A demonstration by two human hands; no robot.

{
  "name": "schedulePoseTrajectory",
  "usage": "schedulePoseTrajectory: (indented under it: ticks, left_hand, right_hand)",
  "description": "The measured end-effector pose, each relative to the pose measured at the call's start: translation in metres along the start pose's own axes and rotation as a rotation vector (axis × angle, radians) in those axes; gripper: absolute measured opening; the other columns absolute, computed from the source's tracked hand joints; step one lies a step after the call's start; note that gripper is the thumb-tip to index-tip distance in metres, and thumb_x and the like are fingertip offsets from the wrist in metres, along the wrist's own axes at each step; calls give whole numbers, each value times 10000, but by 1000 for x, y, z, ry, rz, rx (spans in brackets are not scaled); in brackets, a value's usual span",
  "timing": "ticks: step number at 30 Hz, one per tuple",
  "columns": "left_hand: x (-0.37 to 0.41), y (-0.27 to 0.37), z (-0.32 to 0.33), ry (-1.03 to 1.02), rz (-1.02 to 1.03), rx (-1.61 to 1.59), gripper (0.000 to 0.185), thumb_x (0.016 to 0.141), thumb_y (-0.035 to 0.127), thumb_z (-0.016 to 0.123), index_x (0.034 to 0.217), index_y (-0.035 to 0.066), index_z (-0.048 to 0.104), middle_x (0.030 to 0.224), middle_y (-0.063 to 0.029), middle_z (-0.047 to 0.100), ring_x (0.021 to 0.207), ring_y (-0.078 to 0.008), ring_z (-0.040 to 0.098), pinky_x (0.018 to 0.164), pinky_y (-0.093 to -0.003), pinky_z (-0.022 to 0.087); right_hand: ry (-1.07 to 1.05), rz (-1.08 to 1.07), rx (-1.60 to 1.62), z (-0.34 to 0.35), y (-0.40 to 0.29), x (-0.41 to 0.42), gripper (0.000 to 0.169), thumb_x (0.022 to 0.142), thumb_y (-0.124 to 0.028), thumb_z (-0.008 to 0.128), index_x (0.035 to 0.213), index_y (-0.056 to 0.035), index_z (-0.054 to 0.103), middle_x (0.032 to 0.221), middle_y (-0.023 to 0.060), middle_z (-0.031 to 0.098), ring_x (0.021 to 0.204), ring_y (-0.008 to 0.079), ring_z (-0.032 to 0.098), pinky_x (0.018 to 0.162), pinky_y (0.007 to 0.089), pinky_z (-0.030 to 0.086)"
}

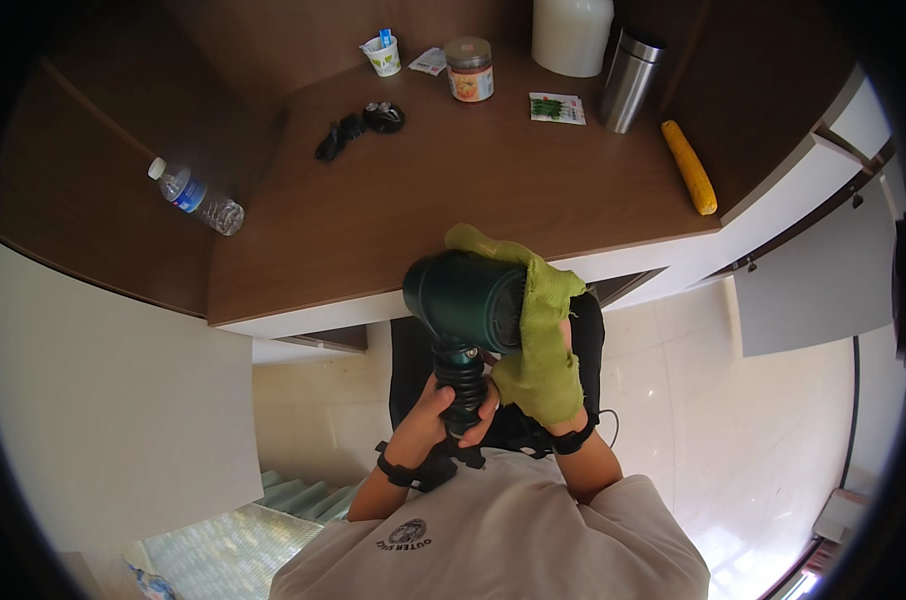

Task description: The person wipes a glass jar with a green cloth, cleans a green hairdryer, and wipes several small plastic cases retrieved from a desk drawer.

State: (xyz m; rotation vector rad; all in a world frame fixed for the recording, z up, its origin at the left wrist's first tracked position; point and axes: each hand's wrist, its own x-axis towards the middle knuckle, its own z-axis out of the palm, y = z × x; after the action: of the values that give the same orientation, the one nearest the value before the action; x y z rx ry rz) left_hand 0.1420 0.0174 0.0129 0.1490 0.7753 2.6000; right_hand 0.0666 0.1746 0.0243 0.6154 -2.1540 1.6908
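A dark green hair dryer [460,296] is held up in front of the desk's front edge, its ribbed black handle [460,379] pointing down towards me. My left hand [421,421] wraps that handle, thumb and fingers on either side. A frayed olive-green cloth [547,360] drapes over my right hand [566,334] and hides most of it. Through the cloth, this hand lies against the grille end [507,311] of the dryer. Whether its fingers grip the dryer's body cannot be seen. Both wrists wear black straps.
On the brown desk [453,180] are a clear plastic bottle [198,199] on its side, black cord-like items [340,136], a paper cup [384,58], a lidded jar [469,71], a packet [556,109], a steel flask [631,82], a white container [573,37] and a long yellow vegetable [689,169].
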Motion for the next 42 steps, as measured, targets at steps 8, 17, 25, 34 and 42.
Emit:
schedulePoseTrajectory:
  ticks: [8, 17, 25, 34, 42]
  left_hand:
    - [-7, -3, -4, -66, -157, -29, 686, 922, 491, 665, 1381, 47, 413, 815, -115, 551, 461, -152, 503, 382, -266, 383]
    - [-10, -10, -2, -59, -243, -303, 690, 904, 577, 618, 1327, 70, 418, 762, -53, 477, 441, -107, 416, 365, -243, 329]
    - [2, -15, -5, -386, -233, -711, 645, 895, 508, 676, 1241, 31, 415, 700, -89, 521, 401, -127, 461, 320, -245, 371]
    - [18, -15, -19, -605, -288, -852, 668, 881, 479, 740, 1220, -5, 428, 678, -145, 586, 425, -178, 552, 343, -253, 439]
    - [5, -11, -10, -245, -87, -323, 692, 932, 582, 602, 1256, -11, 455, 648, -150, 594, 447, -218, 565, 397, -315, 466]
  right_hand:
    - [-76, 12, 311, -29, -15, 30, 375, 849, -179, 736, 1168, -7, 641, 1141, 90, 661, 1009, 191, 610, 872, 332, 490]
    - [2, 101, -21, 3, -17, 18, 547, 688, 15, 755, 1209, 10, 590, 1099, 163, 645, 996, 288, 621, 870, 365, 496]
    - [31, -10, 96, 6, -13, 32, 584, 708, -63, 758, 1254, 20, 569, 1031, 147, 666, 884, 269, 645, 818, 341, 513]
    - [-91, 4, -242, -11, -2, -11, 730, 679, -35, 745, 1371, -18, 514, 1270, 160, 560, 1143, 322, 570, 964, 358, 467]
    - [28, 289, 325, -23, -25, 3, 261, 880, -54, 678, 1125, 27, 643, 984, 68, 678, 840, 158, 628, 748, 285, 512]
